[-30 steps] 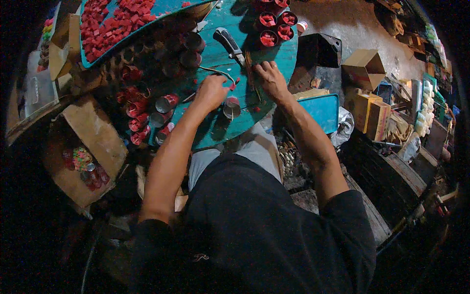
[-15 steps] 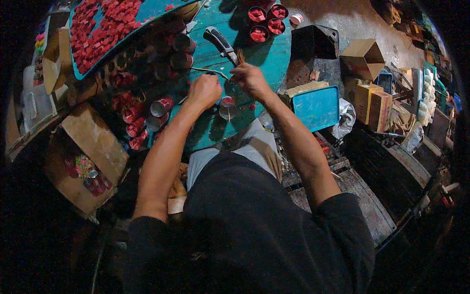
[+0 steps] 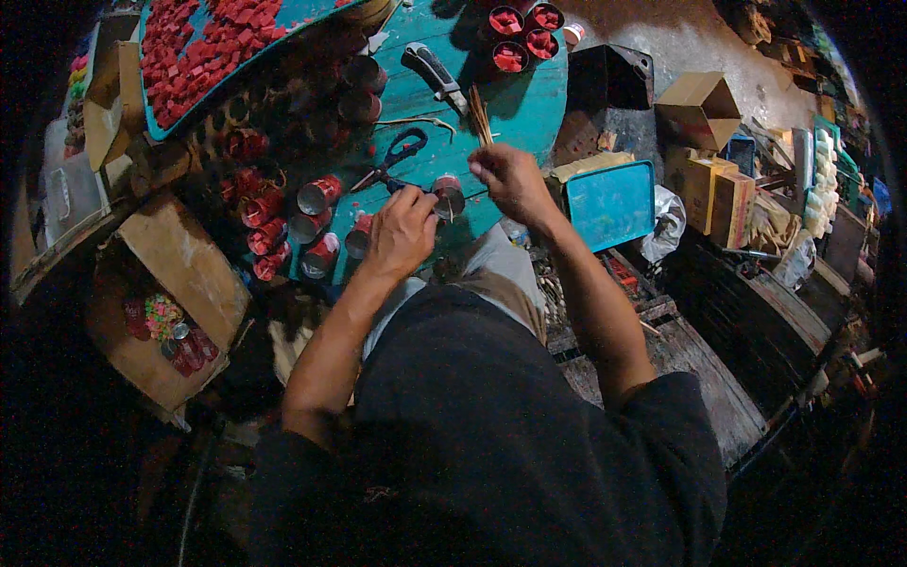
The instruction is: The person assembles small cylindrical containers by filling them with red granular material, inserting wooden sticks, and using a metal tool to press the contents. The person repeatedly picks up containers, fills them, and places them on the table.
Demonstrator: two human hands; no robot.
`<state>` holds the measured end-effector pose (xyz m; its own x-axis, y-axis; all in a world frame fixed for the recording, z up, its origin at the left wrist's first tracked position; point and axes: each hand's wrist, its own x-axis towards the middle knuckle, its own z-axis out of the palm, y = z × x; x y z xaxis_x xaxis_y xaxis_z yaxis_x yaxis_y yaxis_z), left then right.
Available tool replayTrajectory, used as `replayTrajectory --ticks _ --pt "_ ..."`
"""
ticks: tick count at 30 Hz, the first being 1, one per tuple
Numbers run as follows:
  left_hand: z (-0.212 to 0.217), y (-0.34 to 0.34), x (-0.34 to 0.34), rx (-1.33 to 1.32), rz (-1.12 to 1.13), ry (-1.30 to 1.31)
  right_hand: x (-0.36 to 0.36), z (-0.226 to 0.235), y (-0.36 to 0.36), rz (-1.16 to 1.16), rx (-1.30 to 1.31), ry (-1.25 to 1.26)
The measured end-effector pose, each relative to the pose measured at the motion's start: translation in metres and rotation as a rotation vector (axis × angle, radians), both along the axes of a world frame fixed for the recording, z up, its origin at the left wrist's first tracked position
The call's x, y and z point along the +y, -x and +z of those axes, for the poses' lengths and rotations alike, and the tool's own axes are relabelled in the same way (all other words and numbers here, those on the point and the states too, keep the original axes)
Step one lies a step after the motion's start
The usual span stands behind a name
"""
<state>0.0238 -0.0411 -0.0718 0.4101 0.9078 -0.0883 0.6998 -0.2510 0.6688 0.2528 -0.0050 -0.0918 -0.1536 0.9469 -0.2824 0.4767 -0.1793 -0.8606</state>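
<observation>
My left hand [image 3: 404, 231] is over the near part of the turquoise table [image 3: 515, 118], its fingers bent beside a small round can [image 3: 449, 197] with a pale strand on its side. What those fingers hold, if anything, is hidden. Just beyond that hand lies a pair of dark-handled scissors [image 3: 387, 168]. To the right, my right hand [image 3: 512, 184] is closed at the near end of a bundle of thin brown sticks [image 3: 481, 115]; its grip is hidden. Past the sticks lies a black-and-grey utility knife [image 3: 435, 74], with a pale cord [image 3: 420, 122] nearer to me.
Several cans filled with red pieces [image 3: 511, 57] stand at the table's far edge. A turquoise tray [image 3: 194, 61] of red chunks is at far left, with red cans [image 3: 319, 195] nearer. Right of the table are a blue tray [image 3: 610, 206] and cardboard boxes [image 3: 699, 109].
My right hand has drawn back toward me and right, baring more of the stick bundle. My left hand has come nearer to me, away from the cord, and the scissors now show.
</observation>
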Motion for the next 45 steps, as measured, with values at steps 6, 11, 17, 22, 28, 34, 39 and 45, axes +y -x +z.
replayTrajectory --ticks 6,11,17,22,28,34,39,45 --pt "-0.023 -0.004 -0.028 -0.076 0.028 -0.065 -0.031 0.047 0.03 0.268 -0.174 -0.151" --pt "-0.03 -0.011 -0.031 -0.074 0.05 -0.16 -0.034 0.058 0.032 0.227 -0.064 -0.2" --pt "-0.026 -0.012 -0.024 -0.127 0.066 -0.221 -0.077 -0.014 -0.032 -0.049 -0.348 -0.29" --pt "-0.023 -0.011 -0.015 -0.081 0.028 -0.337 -0.099 -0.067 -0.029 -0.095 -0.47 -0.232" --pt "-0.035 0.0 -0.008 -0.095 0.016 -0.37 -0.101 -0.091 -0.006 -0.117 -0.615 -0.347" --pt "-0.037 0.004 -0.006 -0.162 -0.013 -0.406 -0.087 -0.047 0.008 -0.115 -0.358 -0.163" --pt "-0.037 0.001 0.001 -0.147 0.007 -0.361 -0.028 0.033 0.03 0.143 -0.316 -0.368" --pt "-0.069 0.005 -0.016 -0.151 0.063 -0.365 0.191 0.113 0.094 0.111 -0.436 -0.766"
